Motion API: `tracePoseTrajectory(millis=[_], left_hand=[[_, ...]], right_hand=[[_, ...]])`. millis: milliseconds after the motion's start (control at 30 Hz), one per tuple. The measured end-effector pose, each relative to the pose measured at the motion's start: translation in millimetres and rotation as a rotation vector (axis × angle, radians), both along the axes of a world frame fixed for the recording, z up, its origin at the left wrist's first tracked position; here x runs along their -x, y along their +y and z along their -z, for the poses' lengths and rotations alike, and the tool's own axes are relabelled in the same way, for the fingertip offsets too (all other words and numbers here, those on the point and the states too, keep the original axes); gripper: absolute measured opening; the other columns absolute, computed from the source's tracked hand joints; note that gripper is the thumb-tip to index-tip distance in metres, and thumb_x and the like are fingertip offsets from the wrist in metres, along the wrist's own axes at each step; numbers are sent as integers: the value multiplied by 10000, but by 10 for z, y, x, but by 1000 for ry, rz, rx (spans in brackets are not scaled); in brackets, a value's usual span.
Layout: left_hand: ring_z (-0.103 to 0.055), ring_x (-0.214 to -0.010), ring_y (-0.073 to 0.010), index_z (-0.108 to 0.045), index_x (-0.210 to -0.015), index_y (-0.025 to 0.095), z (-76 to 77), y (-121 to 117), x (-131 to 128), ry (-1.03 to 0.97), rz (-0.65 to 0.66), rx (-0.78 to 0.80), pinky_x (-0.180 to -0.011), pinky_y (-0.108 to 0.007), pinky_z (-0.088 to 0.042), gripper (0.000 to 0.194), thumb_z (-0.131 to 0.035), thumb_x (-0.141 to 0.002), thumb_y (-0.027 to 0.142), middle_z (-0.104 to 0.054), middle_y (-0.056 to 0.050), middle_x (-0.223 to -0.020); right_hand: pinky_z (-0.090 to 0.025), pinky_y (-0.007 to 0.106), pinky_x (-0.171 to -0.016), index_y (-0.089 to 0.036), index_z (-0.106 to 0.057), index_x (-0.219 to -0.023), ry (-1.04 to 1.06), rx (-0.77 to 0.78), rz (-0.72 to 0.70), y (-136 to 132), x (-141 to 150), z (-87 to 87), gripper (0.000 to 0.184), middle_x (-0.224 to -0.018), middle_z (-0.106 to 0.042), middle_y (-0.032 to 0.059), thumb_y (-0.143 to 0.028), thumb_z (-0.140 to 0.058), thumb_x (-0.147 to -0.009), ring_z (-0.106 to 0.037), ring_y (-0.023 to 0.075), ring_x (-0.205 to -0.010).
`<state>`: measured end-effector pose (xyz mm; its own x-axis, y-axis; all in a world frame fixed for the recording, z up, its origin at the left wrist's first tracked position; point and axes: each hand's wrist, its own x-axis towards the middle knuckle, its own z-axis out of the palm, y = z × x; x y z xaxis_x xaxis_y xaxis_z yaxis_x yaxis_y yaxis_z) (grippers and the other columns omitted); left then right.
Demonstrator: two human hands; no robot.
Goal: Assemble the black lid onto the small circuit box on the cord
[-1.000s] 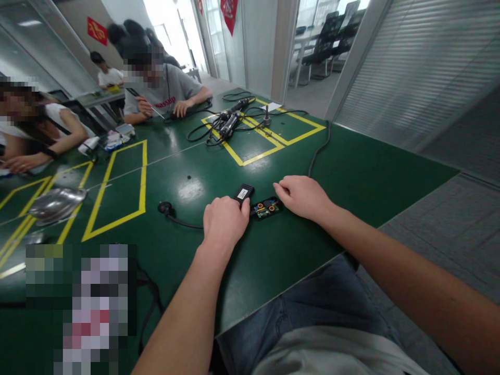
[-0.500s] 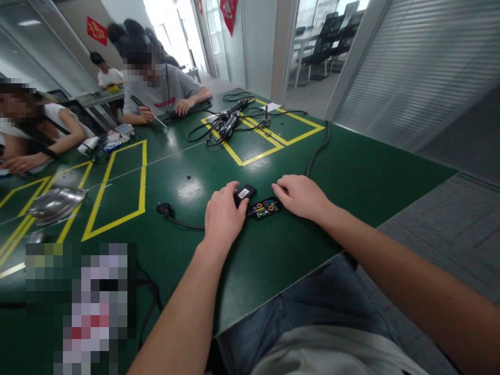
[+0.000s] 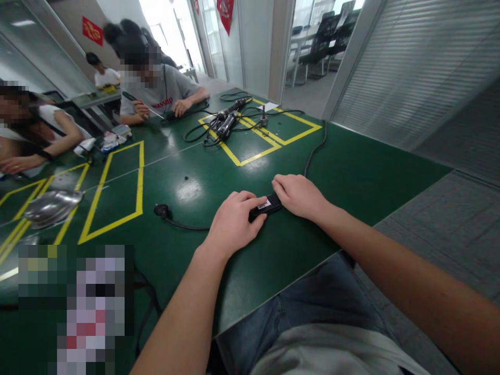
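My left hand [image 3: 236, 221] grips the black plastic cover [image 3: 275, 202] with its white label, thumb along the near edge and a finger on top. The cover lies over the small housing, hiding the circuit board that showed before. My right hand [image 3: 299, 195] is closed at the housing's right end, its fingertips tucked out of sight, so what it pinches there is hidden. A black cord [image 3: 187, 226] runs left from under my left hand to a round plug [image 3: 161, 211]. Another cord [image 3: 314, 153] leads away behind my right hand.
Farther back on the green table [image 3: 390, 172] lie black corded tools [image 3: 226, 125] within yellow tape, near a small metal part [image 3: 264, 119]. A metal bowl [image 3: 54, 207] sits at left. Across the table a co-worker [image 3: 156, 94] holds a screwdriver [image 3: 128, 96].
My left hand has moved right and laid the cover over the exposed circuit board. My right hand stays almost still at the housing's right end.
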<state>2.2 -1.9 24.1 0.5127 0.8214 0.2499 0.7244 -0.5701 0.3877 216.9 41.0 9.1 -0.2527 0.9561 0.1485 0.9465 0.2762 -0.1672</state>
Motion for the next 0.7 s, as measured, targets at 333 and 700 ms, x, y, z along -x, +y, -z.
tracePoseTrajectory(millis=[333, 700], left_hand=[[-755, -1094, -258, -729, -1383, 223, 51, 82, -25, -285, -164, 192, -1016, -426, -612, 401, -760, -983, 208, -814, -72, -1206], [-689, -1175, -291, -667, -1154, 203, 49, 108, 20, -47, -489, 4, -1046, -449, -561, 207, -762, -975, 161, -734, -117, -1232]], right_hand=[[-357, 365, -772, -216, -684, -936, 14, -8, -7, 16, -11, 24, 332, -958, -790, 112, -274, -433, -1146, -698, 274, -894], [-368, 373, -778, -219, -703, -793, 30, -28, -75, 28, -24, 58, 475, -853, -758, 93, -339, -419, -1155, -657, 258, -848]])
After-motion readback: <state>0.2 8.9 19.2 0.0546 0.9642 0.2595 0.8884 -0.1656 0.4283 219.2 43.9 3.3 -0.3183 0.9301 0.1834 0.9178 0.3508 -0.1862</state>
